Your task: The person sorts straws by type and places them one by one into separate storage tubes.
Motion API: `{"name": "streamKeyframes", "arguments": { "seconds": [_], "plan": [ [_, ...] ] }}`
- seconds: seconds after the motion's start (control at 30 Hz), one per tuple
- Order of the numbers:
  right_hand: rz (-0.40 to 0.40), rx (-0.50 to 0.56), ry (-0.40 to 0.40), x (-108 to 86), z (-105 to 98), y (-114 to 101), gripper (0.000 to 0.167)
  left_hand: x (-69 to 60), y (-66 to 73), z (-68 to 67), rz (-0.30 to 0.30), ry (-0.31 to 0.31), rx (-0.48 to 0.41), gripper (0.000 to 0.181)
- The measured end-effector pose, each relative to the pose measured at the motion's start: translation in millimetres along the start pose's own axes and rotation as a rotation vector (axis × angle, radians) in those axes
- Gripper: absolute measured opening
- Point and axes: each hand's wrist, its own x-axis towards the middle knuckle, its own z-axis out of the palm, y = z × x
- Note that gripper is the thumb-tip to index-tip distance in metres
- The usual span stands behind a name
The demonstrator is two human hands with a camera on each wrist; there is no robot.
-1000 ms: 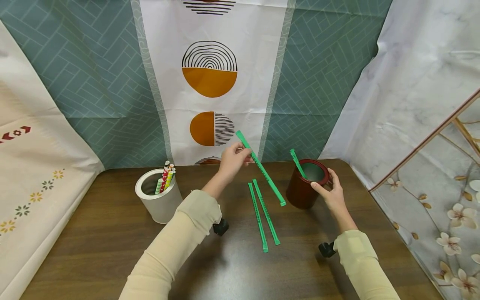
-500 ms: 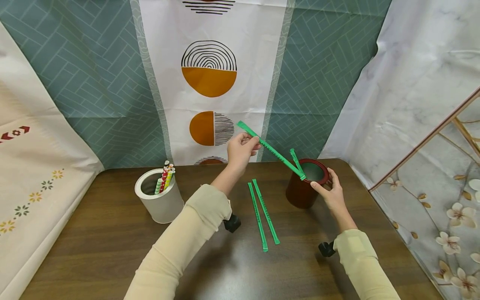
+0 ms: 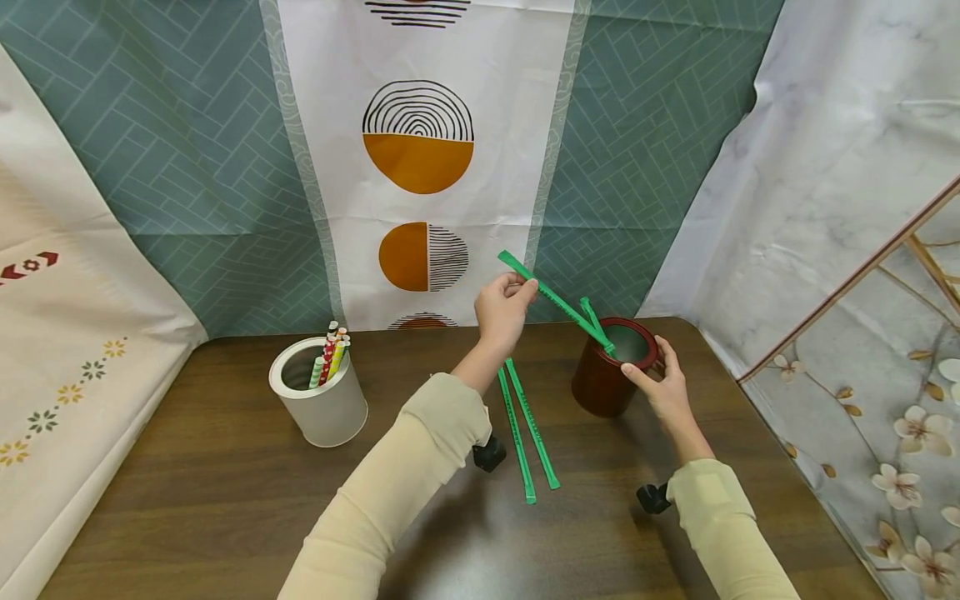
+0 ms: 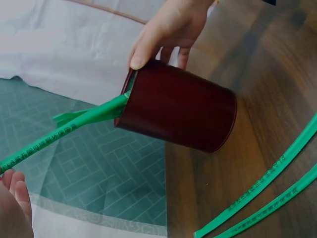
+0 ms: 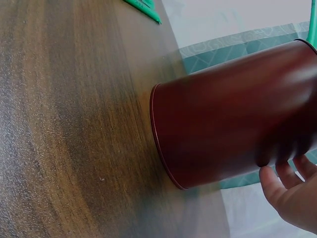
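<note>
My left hand (image 3: 502,317) pinches a long green wrapped straw (image 3: 564,307) near its upper end. Its lower end dips just inside the mouth of a dark red cylindrical canister (image 3: 603,385). Another green wrapped straw (image 3: 588,312) leans out of that canister, partly behind the held one. With thumb at the rim and fingers round the far side, my right hand (image 3: 663,390) grips the canister, which stands on the table. Two more wrapped straws, a left one (image 3: 517,442) and a right one (image 3: 538,437), lie side by side on the wood; my left arm covers a bit of their far ends.
On the left of the brown wooden table (image 3: 187,483) stands a white canister (image 3: 330,417) with several colourful patterned sticks (image 3: 330,360) in it. A patterned cloth (image 3: 420,192) hangs behind the table's back edge. A pale floral cloth (image 3: 885,400) borders the right side.
My left hand has moved right, bringing the straw's lower end from above the table over the dark red canister's rim and into its mouth. My right hand and the canister stay put.
</note>
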Motion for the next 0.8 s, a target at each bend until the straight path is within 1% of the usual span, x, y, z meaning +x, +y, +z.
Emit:
{"name": "streamKeyframes", "arguments": {
  "seconds": [0.17,0.4,0.53,0.67,0.8],
  "plan": [
    [0.002,-0.006,-0.004,-0.7,0,-1,0.072,-5.4,-3.3,11.3,0.020,0.006,0.054,0.019],
    [-0.002,0.008,-0.001,0.1,0,1,0.072,-13.6,-5.3,24.3,0.070,-0.022,0.188,0.019],
    [0.003,0.011,0.002,0.8,0,2,0.072,-17.8,-7.0,28.6,0.092,-0.047,0.229,0.018],
    [0.003,0.014,-0.003,0.7,0,1,0.072,-19.6,-12.6,32.3,0.113,-0.073,0.270,0.020],
    [0.002,0.016,-0.001,0.5,0,1,0.072,-21.3,-19.9,34.2,0.105,-0.131,0.323,0.025]
  ]
}}
